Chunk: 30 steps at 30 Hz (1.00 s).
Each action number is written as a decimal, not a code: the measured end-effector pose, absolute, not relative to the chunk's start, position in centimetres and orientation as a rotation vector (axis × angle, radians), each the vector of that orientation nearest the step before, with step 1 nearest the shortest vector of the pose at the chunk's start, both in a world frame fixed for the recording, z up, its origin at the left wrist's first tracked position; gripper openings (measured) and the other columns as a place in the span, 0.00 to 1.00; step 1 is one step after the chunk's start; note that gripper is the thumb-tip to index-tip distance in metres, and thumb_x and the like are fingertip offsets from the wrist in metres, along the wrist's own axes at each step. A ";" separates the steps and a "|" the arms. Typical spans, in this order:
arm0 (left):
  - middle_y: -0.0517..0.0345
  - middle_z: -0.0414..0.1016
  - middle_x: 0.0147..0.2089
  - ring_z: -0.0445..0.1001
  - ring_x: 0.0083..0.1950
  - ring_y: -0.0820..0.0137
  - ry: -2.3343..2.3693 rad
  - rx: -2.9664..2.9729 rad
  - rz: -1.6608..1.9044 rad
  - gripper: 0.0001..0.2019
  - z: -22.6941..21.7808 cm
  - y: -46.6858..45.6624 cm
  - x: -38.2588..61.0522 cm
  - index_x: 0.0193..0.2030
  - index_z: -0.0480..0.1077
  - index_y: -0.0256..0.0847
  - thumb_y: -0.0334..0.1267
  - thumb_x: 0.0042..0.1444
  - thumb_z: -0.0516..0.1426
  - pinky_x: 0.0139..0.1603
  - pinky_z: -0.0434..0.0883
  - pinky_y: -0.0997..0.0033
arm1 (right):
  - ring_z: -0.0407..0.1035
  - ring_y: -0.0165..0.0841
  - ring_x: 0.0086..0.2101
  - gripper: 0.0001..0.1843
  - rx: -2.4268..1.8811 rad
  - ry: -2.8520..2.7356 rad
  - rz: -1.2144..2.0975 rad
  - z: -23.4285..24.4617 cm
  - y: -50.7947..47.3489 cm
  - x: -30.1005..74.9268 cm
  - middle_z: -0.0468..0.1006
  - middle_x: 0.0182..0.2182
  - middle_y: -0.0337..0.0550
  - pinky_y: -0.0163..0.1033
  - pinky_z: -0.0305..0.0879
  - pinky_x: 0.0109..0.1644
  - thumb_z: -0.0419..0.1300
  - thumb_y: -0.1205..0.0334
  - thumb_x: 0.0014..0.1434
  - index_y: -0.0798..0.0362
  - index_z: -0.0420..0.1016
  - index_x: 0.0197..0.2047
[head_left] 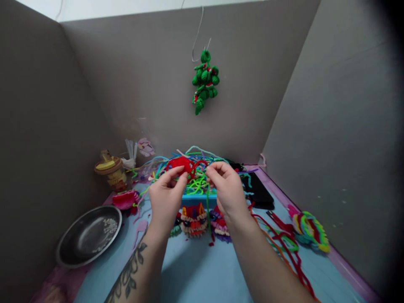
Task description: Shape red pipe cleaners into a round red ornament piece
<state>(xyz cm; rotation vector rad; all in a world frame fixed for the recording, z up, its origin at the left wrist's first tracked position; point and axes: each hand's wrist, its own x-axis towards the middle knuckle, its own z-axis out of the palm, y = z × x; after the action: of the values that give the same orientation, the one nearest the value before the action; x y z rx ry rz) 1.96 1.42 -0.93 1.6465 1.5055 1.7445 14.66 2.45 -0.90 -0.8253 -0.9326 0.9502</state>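
Above the middle of the table, my left hand and my right hand are both raised with fingertips pinched. A looped red pipe cleaner piece shows just behind my left fingertips. From it a red strand arcs across to my right thumb and finger, which close on its end. Exactly where my left fingers grip it is partly hidden. Beneath my hands stand small looped pipe cleaner figures: an orange and tan one and a purple and red one, partly behind my right wrist.
A blue tray heaped with coloured pipe cleaners stands behind. At left are a dark metal dish and a brown and yellow pot. At right lie a black flat case and a multicoloured coil. A green ornament hangs ahead.
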 end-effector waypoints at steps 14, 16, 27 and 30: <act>0.60 0.73 0.25 0.67 0.24 0.75 1.513 1.699 1.887 0.14 -0.6 2.3 -0.6 0.42 0.75 0.38 0.42 0.51 0.58 0.25 0.65 0.77 | 0.54 0.23 0.15 0.13 -1.091 -1.296 0.908 -1.0 2.9 17.9 0.66 0.13 0.33 0.29 0.46 0.17 0.62 0.55 0.49 0.55 0.70 0.21; 0.61 0.72 0.25 0.67 0.25 0.75 1.463 1.643 1.955 0.14 -0.4 2.1 -0.5 0.42 0.75 0.37 0.42 0.50 0.59 0.26 0.65 0.77 | 0.55 0.22 0.14 0.13 -1.082 -1.291 1.044 -1.4 3.2 17.0 0.69 0.14 0.34 0.28 0.47 0.16 0.62 0.53 0.49 0.54 0.69 0.23; 0.59 0.76 0.30 0.67 0.25 0.76 1.488 1.865 1.910 0.11 -0.6 1.8 -0.3 0.40 0.76 0.41 0.41 0.51 0.59 0.31 0.67 0.76 | 0.58 0.20 0.16 0.08 -0.659 -0.474 1.852 -2.7 4.3 15.5 0.75 0.22 0.38 0.23 0.47 0.13 0.66 0.67 0.42 0.55 0.70 0.26; 0.59 0.76 0.30 0.68 0.25 0.76 1.483 1.867 1.882 0.11 -0.5 1.7 -0.2 0.40 0.76 0.41 0.41 0.51 0.59 0.30 0.67 0.76 | 0.59 0.21 0.17 0.06 -0.705 -0.434 1.810 -2.9 4.7 15.6 0.72 0.19 0.36 0.24 0.48 0.14 0.65 0.69 0.42 0.56 0.70 0.24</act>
<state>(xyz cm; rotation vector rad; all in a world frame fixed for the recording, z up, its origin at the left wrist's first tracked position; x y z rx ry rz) -0.23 1.71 -0.50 1.8668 1.4832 1.8818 15.55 4.66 -2.89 -0.7052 -0.4345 1.8098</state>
